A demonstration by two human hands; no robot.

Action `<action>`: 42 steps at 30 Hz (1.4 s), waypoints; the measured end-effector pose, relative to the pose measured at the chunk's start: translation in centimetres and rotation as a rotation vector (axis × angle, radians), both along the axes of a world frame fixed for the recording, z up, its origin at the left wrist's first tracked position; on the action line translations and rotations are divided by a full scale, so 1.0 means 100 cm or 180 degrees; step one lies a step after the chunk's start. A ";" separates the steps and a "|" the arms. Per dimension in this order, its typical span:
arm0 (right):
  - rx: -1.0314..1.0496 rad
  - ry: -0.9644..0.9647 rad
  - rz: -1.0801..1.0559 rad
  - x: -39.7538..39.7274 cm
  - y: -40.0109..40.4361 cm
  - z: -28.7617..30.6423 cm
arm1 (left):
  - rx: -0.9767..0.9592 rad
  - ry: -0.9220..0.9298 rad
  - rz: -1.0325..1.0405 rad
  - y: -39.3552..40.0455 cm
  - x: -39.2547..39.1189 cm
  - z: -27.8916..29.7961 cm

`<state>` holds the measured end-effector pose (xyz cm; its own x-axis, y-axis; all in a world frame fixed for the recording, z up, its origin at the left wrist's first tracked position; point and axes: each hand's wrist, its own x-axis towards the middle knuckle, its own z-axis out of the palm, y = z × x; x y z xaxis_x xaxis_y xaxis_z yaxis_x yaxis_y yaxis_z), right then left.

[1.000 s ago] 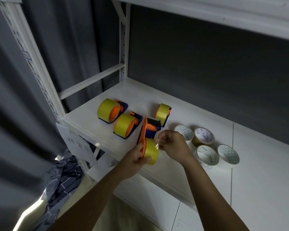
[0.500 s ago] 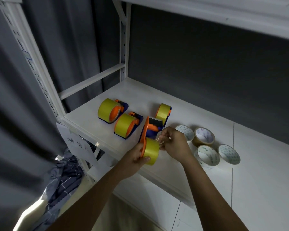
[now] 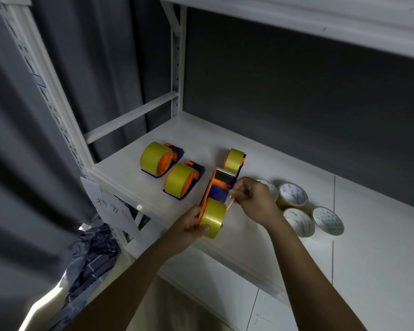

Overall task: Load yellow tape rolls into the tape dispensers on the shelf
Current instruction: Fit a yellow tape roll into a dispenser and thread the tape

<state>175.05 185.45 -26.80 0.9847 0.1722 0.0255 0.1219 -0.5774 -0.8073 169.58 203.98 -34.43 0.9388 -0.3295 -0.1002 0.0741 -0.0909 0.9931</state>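
Observation:
My left hand (image 3: 189, 226) grips a yellow tape roll (image 3: 212, 218) seated in an orange and blue tape dispenser (image 3: 216, 189), held just above the shelf's front edge. My right hand (image 3: 253, 199) pinches the loose tape end (image 3: 230, 203), drawn from the roll towards the dispenser's metal blade end. Three more dispensers with yellow rolls rest on the white shelf (image 3: 129, 177): one far left (image 3: 157, 158), one in the middle (image 3: 182, 180), one behind the held dispenser (image 3: 234, 160).
Several tape rolls lie flat on the shelf to the right (image 3: 294, 194), white-cored and brownish. A paper label (image 3: 110, 206) hangs at the shelf's front left corner. Dark cloth (image 3: 91, 256) lies below. An upper shelf (image 3: 296, 17) runs overhead; the upright post (image 3: 176, 68) stands at the back left.
My right hand has drawn the tape end up and away from the roll, toward the dispenser's blade. The left hand and roll have stayed nearly still.

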 end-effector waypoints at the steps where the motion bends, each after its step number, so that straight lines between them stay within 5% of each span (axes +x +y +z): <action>1: -0.0061 -0.0065 0.0045 0.000 0.000 0.002 | -0.0097 0.0066 0.0005 0.001 0.001 0.001; 9: -0.0794 -0.0234 0.0403 0.003 0.003 0.022 | 0.0066 0.0173 0.0384 -0.009 0.005 0.013; 12: -0.0739 0.0020 0.0528 0.010 0.001 0.025 | 0.0071 -0.0157 0.0389 -0.009 0.007 0.011; 21: -0.0709 0.0025 0.0503 0.023 -0.005 0.026 | 0.0343 0.0035 0.0140 0.004 0.013 0.014; 42: 0.0289 0.0922 0.0850 0.012 0.009 0.046 | 0.0701 0.0097 0.0038 0.010 0.013 0.044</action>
